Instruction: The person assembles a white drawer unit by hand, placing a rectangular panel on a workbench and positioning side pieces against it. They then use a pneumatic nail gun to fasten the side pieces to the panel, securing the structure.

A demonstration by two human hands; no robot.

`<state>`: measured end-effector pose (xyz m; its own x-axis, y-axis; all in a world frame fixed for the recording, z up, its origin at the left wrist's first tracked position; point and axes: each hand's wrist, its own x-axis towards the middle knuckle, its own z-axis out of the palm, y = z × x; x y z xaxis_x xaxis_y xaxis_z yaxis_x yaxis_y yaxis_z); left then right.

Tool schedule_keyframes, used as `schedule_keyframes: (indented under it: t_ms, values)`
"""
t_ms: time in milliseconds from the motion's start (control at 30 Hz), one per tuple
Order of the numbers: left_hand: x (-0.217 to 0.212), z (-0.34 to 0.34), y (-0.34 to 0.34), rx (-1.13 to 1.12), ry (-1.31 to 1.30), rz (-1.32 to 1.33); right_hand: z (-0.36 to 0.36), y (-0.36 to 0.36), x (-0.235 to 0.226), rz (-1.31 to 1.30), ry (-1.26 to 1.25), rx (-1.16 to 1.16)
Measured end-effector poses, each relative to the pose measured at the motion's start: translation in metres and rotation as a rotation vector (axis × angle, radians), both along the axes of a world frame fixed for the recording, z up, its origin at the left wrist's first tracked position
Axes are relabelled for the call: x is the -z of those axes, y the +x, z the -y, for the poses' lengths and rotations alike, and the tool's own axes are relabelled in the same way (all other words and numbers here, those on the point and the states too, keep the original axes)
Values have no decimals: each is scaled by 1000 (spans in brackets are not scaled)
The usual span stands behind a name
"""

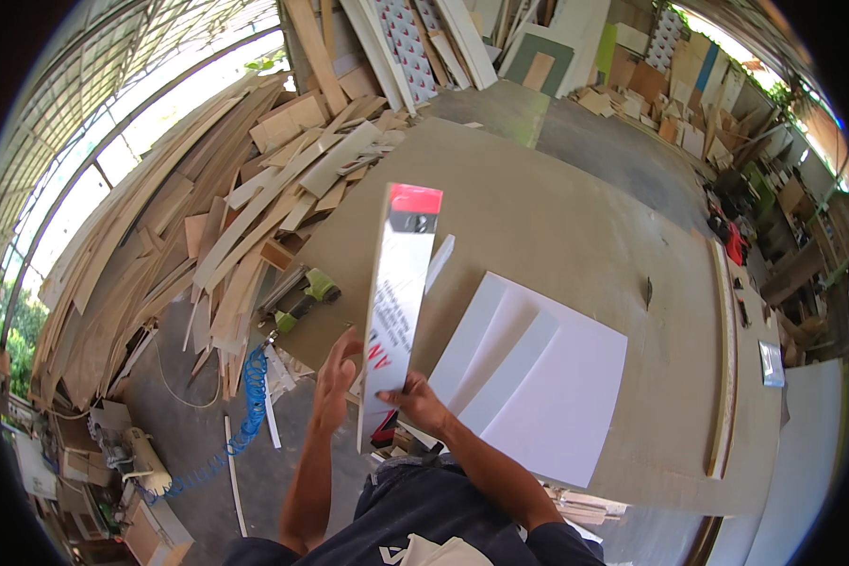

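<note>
two hands hold a long white panel on edge over a big workshop tabletop

the white panel (pixel 398 302), with a red band at its far end and printing on its face, stands tilted on its long edge above the near edge of the tabletop (pixel 557 217). the left hand (pixel 333 382) lies against its left side with fingers spread flat, while the right hand (pixel 415 401) has its grip pinching the panel's near end, thumb on the printed face. just right of it, several white sheets (pixel 547 377) lie overlapping on the tabletop. a green power tool (pixel 309 294) sits at the tabletop's left edge, and a blue coiled hose (pixel 252 396) hangs below. stacked wood offcuts (pixel 208 226) slope away at left.
</note>
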<state>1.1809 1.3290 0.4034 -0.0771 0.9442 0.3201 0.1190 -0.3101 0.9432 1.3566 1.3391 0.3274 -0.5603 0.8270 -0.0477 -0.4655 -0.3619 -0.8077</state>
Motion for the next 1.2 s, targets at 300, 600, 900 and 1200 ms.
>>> schedule_keyframes:
  t_ms: [300,600,900,1200]
  values:
    - [-19,29,-30,386,-181,169,3,-9,-53,466,604,-199]
    - [-22,72,-56,196,-127,-188,-55,27,-206,432,1201,724]
    - [-26,78,-50,192,-124,-192,-56,22,-193,435,1351,985]
    - [-16,57,-29,317,-220,-27,-38,52,-185,549,1359,1064]
